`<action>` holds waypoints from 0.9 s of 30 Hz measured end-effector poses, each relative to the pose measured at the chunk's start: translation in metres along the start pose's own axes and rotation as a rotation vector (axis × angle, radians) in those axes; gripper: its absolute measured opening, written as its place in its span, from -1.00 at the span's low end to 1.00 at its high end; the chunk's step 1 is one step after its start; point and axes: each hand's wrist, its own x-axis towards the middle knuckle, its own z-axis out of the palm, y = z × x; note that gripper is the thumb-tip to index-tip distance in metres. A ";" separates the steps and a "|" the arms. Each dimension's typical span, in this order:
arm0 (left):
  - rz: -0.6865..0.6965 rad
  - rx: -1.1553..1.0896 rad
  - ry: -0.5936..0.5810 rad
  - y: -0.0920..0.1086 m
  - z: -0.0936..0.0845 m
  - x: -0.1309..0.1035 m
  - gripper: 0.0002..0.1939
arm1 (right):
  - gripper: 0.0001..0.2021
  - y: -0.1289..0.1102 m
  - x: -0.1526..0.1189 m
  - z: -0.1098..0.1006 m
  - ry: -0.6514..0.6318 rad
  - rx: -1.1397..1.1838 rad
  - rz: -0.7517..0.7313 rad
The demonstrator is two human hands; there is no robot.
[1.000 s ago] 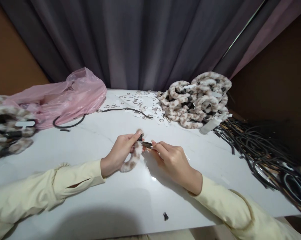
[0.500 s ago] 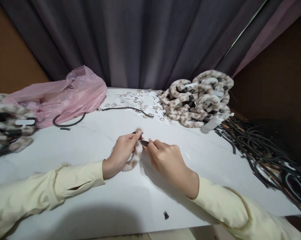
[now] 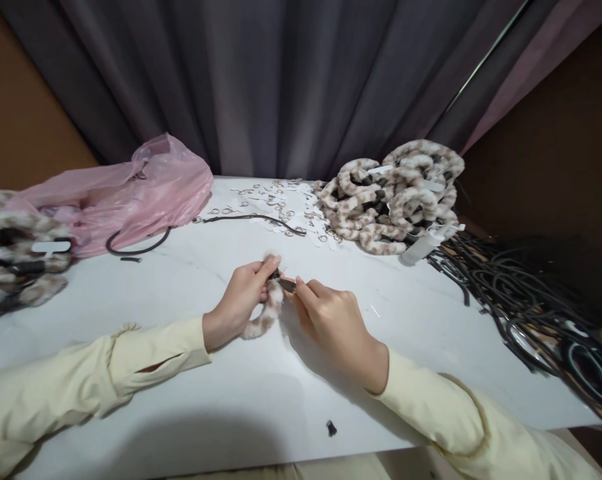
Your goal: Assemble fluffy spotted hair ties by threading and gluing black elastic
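My left hand (image 3: pixel 243 293) is closed on a fluffy white strap with brown spots (image 3: pixel 265 323), gripping it near a black section. The lower part of the strap curves down below my fingers, toward the table. From the right, my right hand (image 3: pixel 333 317) pinches a small dark tool (image 3: pixel 287 285), like snips or pliers, with a bit of red at its edge. Its tip reaches the strap's black section beside my left thumb; whether it bites on anything is too small to tell. My right fingers hide the tool's handle.
A heap of similar spotted straps (image 3: pixel 395 200) lies at the back right, beside a small white bottle (image 3: pixel 423 248). Black cords (image 3: pixel 521 293) pile up at the right. Metal rings (image 3: pixel 281 207) are scattered at the back. A pink bag (image 3: pixel 145 193) and more straps (image 3: pixel 25 267) are left.
The tool has turned slightly in my right hand and shows more of its broad side and red edge. Both hands have shifted slightly left with the strap.
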 end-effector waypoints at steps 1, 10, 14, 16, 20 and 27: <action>0.001 0.004 0.013 0.000 0.000 0.000 -0.63 | -0.86 -0.001 0.001 0.001 -0.011 0.004 0.013; 0.000 0.031 0.150 -0.009 -0.002 0.004 -0.63 | -0.83 -0.010 0.011 0.009 -0.144 0.068 0.114; -0.003 0.011 0.158 -0.007 -0.001 0.004 -0.64 | -0.82 -0.009 0.012 0.010 -0.088 0.085 0.116; -0.023 -0.027 0.140 -0.003 0.000 0.003 -0.63 | -0.83 -0.007 0.011 0.011 -0.048 0.095 0.114; -0.016 -0.079 0.044 0.002 0.001 -0.001 -0.61 | -0.82 -0.004 0.009 0.010 0.008 0.127 0.096; -0.012 -0.054 -0.036 0.002 -0.002 -0.001 -0.64 | -0.85 -0.001 0.003 -0.001 -0.034 0.300 0.162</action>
